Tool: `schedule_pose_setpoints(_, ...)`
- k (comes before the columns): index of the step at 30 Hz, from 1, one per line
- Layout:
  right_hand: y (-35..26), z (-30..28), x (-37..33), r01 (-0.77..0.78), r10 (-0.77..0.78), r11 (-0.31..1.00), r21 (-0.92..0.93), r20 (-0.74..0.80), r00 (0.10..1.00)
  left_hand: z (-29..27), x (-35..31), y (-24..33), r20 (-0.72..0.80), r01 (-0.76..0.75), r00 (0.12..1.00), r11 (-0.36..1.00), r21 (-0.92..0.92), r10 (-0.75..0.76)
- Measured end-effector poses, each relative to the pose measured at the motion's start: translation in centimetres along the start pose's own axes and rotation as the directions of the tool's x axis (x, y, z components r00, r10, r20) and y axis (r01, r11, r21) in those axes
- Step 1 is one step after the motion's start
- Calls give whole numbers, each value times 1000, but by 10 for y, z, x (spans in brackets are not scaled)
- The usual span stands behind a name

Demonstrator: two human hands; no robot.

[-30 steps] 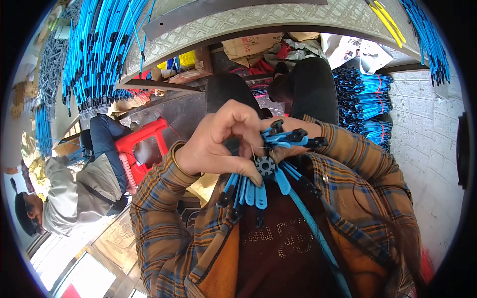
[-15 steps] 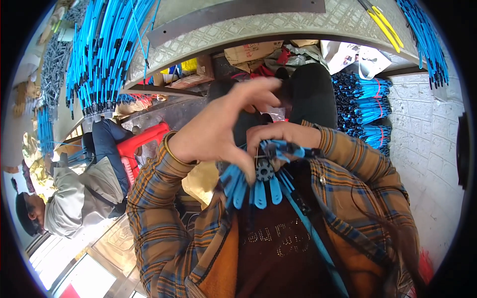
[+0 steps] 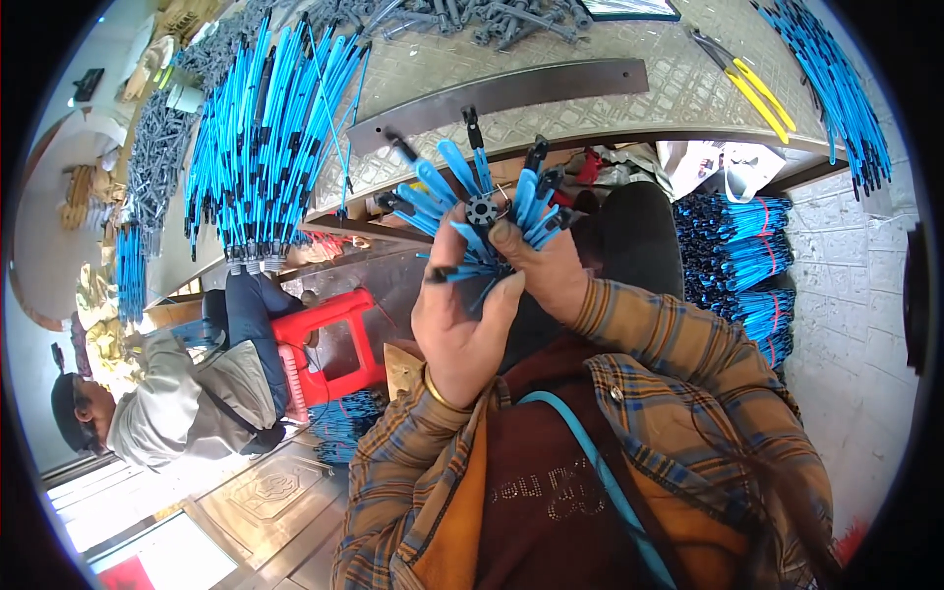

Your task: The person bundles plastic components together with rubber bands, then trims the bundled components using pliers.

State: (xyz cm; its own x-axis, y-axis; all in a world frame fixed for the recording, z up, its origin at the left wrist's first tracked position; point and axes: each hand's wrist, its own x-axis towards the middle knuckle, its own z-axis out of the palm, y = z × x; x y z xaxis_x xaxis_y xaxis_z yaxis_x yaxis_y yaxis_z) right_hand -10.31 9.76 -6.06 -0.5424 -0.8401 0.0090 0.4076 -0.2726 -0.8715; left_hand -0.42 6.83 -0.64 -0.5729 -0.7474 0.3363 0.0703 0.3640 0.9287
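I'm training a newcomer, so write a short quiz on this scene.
1. True or false: the yellow-handled pliers lie on the floor.
2. What colour is the plastic stool? A) white B) red C) green
3. What do the left hand and right hand both touch?

Key: 1. False, they lie on the table. 2. B. 3. The blue-and-black assembly.

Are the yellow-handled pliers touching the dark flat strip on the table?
Apart. The head view shows bare patterned tabletop between the strip's right end and the pliers.
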Motion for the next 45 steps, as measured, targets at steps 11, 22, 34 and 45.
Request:
schedule_pose_setpoints(11,35,-8,-20,49,-13,968,-245,144,989,-26,1,-24,48,195,980,981,-11,-194)
schedule_pose_setpoints(22,-13,-27,-20,456,-63,699,-551,588,806,-57,15,-26,300,44,952,996,77,-65)
schedule_pose_setpoints(34,-28,-47,2,341,190,772,-536,707,681,-57,26,-28,537,-89,843,983,162,-12)
schedule_pose_setpoints(45,-11,-35,-24,289,-53,735,-613,372,926,-37,27,-17,467,-167,884,945,282,17)
